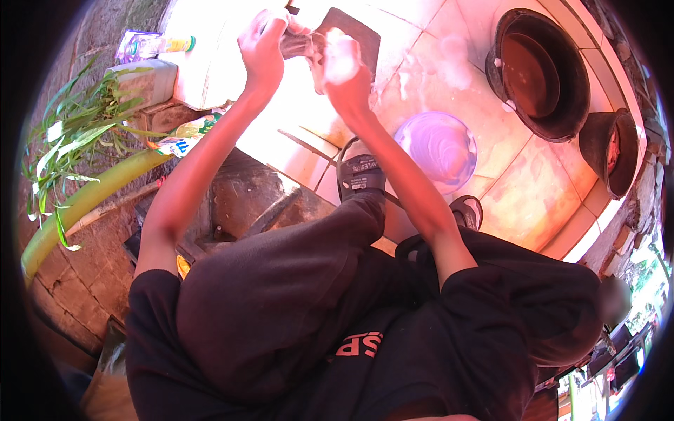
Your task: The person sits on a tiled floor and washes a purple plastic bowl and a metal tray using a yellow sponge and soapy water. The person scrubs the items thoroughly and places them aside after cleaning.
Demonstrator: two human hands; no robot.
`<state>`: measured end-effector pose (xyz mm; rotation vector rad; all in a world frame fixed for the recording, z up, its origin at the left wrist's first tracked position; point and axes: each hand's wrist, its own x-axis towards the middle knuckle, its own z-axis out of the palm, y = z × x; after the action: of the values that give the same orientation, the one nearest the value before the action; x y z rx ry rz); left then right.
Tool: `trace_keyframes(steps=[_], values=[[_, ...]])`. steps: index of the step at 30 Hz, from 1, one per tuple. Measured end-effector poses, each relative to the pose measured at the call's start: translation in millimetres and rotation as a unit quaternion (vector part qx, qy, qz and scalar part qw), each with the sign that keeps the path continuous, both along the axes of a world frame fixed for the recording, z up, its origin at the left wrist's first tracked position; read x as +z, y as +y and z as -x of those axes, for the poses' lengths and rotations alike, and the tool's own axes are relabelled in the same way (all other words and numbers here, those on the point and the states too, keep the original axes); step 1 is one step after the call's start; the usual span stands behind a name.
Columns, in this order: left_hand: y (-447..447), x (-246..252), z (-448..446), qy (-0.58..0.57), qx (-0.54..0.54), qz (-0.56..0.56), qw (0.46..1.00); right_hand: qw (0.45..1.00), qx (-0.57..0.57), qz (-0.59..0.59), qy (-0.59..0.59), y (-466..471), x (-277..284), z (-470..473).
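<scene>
Out over the tiled floor, my left hand (266, 47) grips one side of a dark, wet-looking cloth-like piece (296, 45). The other side is bunched in my right hand (345, 68), so the piece stretches between both fists. A dark flat panel with rounded corners (363, 39) shows behind my right hand; I cannot tell whether it is joined to the held piece. Strong glare washes out the fingers. Nearer to me, a translucent purple plastic bowl (437, 152) with whitish, sudsy contents sits to the right of my right forearm.
Foam (455, 66) lies on the tiles (537, 189). A black tub (571, 79) of brownish water and a smaller black bucket (597, 152) stand at the right. Leafy plants (79, 131), a plastic bottle (176, 44) and a thick green stem or pipe (89, 202) are at the left.
</scene>
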<state>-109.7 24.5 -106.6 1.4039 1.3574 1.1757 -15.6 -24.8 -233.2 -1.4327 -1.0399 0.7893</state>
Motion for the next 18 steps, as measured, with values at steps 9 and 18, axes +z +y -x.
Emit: trace_keyframes(steps=[9, 18], values=[[1.2, -2.4, 7.2, -0.026, 0.013, 0.039, 0.999, 0.973, 0.010, 0.193, -0.127, 6.4, -73.5, -31.7], [20.5, 20.4, 1.2, 0.165, -0.183, 0.012, 0.969, 0.980, -0.056, 0.004, 0.188, 24.3, 11.4, -56.5]])
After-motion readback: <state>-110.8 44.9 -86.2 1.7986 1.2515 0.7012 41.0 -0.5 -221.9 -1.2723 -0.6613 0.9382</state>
